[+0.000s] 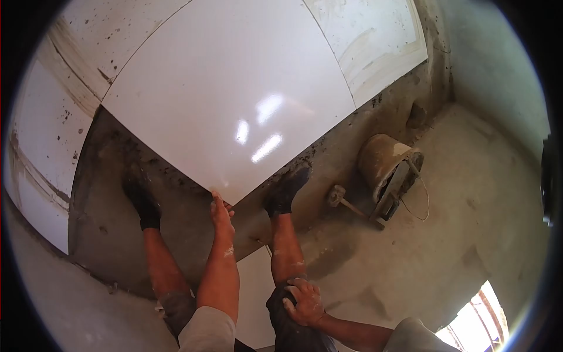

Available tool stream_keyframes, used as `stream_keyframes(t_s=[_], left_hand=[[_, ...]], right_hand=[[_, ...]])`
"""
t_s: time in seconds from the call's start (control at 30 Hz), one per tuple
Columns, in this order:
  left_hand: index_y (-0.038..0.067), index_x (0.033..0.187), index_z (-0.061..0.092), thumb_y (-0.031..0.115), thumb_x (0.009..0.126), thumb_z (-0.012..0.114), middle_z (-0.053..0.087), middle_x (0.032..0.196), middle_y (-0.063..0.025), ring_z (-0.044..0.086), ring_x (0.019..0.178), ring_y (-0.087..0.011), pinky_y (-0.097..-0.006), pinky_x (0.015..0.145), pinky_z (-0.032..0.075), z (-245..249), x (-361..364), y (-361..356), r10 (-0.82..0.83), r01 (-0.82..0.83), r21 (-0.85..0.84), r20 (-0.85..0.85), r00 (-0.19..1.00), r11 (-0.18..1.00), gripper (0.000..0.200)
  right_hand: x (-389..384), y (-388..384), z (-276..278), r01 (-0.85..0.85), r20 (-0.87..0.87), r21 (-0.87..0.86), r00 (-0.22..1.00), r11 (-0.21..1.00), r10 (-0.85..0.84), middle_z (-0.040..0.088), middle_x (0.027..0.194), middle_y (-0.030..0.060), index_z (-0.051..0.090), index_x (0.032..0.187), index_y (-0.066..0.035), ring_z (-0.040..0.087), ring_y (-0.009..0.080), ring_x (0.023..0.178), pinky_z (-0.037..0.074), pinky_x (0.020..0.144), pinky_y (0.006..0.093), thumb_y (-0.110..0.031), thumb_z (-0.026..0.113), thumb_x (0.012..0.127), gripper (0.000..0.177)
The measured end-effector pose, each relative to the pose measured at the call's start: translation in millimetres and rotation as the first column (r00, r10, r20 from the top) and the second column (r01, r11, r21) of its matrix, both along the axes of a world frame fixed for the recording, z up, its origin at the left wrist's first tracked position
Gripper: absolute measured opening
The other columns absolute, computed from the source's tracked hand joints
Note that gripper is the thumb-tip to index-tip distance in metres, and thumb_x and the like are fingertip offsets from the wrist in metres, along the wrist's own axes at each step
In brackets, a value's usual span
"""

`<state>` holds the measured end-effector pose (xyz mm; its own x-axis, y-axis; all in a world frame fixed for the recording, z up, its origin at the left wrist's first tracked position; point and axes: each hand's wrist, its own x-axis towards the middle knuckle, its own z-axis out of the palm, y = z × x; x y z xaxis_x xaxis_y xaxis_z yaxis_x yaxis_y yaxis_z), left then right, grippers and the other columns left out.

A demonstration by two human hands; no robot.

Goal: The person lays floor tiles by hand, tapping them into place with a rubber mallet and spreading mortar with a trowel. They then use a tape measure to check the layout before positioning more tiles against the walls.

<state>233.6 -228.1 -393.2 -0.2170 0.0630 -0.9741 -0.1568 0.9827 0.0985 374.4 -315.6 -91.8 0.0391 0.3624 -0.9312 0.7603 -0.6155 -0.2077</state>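
Note:
A large glossy white tile fills the upper middle of the head view, one corner pointing toward me. My left hand is at that near corner. One digit lies over the edge, and the other fingers are bent at the edge, partly hidden. My right hand rests on my knee over dark shorts, fingers apart, holding nothing. My feet in dark footwear are on either side of the tile's corner, the left shoe and the right shoe.
Smeared white tiles border the large one, a left tile and a right tile. To the right, a dirty bucket holds tools, beside a mallet on the grey floor. Another pale tile lies between my legs. A wall rises at right.

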Motion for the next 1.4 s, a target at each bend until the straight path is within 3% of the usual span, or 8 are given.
stream_keyframes(t_s=[0.37, 0.43, 0.6, 0.8, 0.87, 0.97, 1.13, 1.4], left_hand=[[0.006, 0.113, 0.051, 0.068, 0.082, 0.036, 0.053, 0.083, 0.0013, 0.048, 0.068, -0.0092, -0.0232, 0.049, 0.035, 24.2, -1.7, 6.1, -0.074, 0.082, 0.065, -0.107, 0.991, 0.995, 0.071], [0.005, 0.115, 0.051, 0.067, 0.083, 0.035, 0.054, 0.084, 0.0008, 0.047, 0.066, -0.0091, -0.0230, 0.047, 0.034, 24.6, -6.4, 6.0, -0.108, 0.111, 0.040, -0.063, 0.992, 0.993, 0.072], [0.003, 0.120, 0.049, 0.067, 0.083, 0.033, 0.056, 0.092, -0.0007, 0.045, 0.064, -0.0087, -0.0230, 0.048, 0.034, 44.9, -1.5, 11.3, -0.168, 0.168, -0.008, -0.130, 0.977, 0.986, 0.076], [0.002, 0.127, 0.045, 0.067, 0.083, 0.031, 0.056, 0.103, -0.0020, 0.043, 0.064, -0.0091, -0.0236, 0.049, 0.034, 47.5, -17.0, 1.1, -0.209, 0.207, -0.028, -0.160, 0.965, 0.978, 0.080], [0.002, 0.128, 0.044, 0.067, 0.083, 0.031, 0.055, 0.106, -0.0023, 0.043, 0.065, -0.0093, -0.0238, 0.049, 0.035, 52.8, -13.4, 6.8, -0.203, 0.204, -0.017, -0.190, 0.961, 0.979, 0.080], [0.002, 0.115, 0.054, 0.068, 0.083, 0.032, 0.056, 0.092, -0.0028, 0.044, 0.064, -0.0098, -0.0243, 0.049, 0.035, 68.7, -7.4, 14.4, -0.200, 0.199, -0.029, -0.248, 0.948, 0.980, 0.077], [0.004, 0.078, 0.054, 0.066, 0.084, 0.034, 0.039, 0.064, 0.0021, 0.039, 0.058, -0.0096, -0.0254, 0.048, 0.033, 88.9, 3.0, 20.9, -0.243, 0.239, -0.048, -0.271, 0.931, 0.970, 0.065], [0.002, 0.074, 0.050, 0.055, 0.090, 0.036, 0.038, 0.065, 0.0020, 0.035, 0.059, -0.0086, -0.0250, 0.051, 0.031, 107.4, -9.2, 11.6, -0.228, 0.267, 0.117, -0.270, 0.935, 0.956, 0.057]], right_hand=[[5.0, 2.5, -0.9, 0.031, 0.008, 0.071, 0.999, 0.997, -0.032, 0.050, 0.115, 0.0089, 0.054, 0.103, -0.009, 0.044, 0.0251, 0.111, 0.032, 0.091, 0.0433, -0.031, 0.056, 0.079, 0.033], [12.2, 6.5, -10.4, -0.046, 0.024, -0.108, 0.999, 0.993, 0.049, 0.051, 0.108, 0.0144, 0.053, 0.101, -0.007, 0.047, 0.0300, 0.104, 0.035, 0.088, 0.0453, -0.030, 0.055, 0.080, 0.031], [128.1, 71.5, -169.1, 0.364, 0.328, 0.398, 0.801, 0.842, -0.501, 0.050, 0.107, 0.0239, 0.048, 0.107, 0.004, 0.048, 0.0392, 0.101, 0.038, 0.088, 0.0433, -0.029, 0.054, 0.085, 0.041], [251.4, 183.8, -270.2, -0.197, 0.548, 0.763, 0.701, 0.615, -0.455, 0.044, 0.115, 0.0259, 0.042, 0.116, 0.003, 0.042, 0.0407, 0.108, 0.036, 0.091, 0.0453, -0.034, 0.056, 0.083, 0.052], [276.9, 222.5, -278.5, -0.159, 0.516, 0.777, 0.715, 0.609, -0.472, 0.051, 0.110, 0.0253, 0.047, 0.113, 0.002, 0.047, 0.0402, 0.105, 0.038, 0.089, 0.0453, -0.038, 0.053, 0.085, 0.049], [298.3, 251.2, -287.2, 0.111, 0.379, 0.584, 0.839, 0.804, -0.391, 0.058, 0.100, 0.0240, 0.053, 0.107, 0.002, 0.054, 0.0393, 0.097, 0.041, 0.085, 0.0449, -0.043, 0.047, 0.087, 0.049], [288.1, 270.2, -287.3, 0.096, 0.372, 0.509, 0.872, 0.856, -0.319, 0.061, 0.091, 0.0225, 0.056, 0.099, 0.000, 0.057, 0.0386, 0.088, 0.044, 0.078, 0.0422, -0.048, 0.042, 0.088, 0.051], [281.8, 296.0, -278.4, 0.187, 0.305, 0.569, 0.856, 0.801, -0.417, 0.062, 0.084, 0.0208, 0.060, 0.082, 0.000, 0.058, 0.0386, 0.079, 0.044, 0.072, 0.0429, -0.057, 0.040, 0.084, 0.061]])
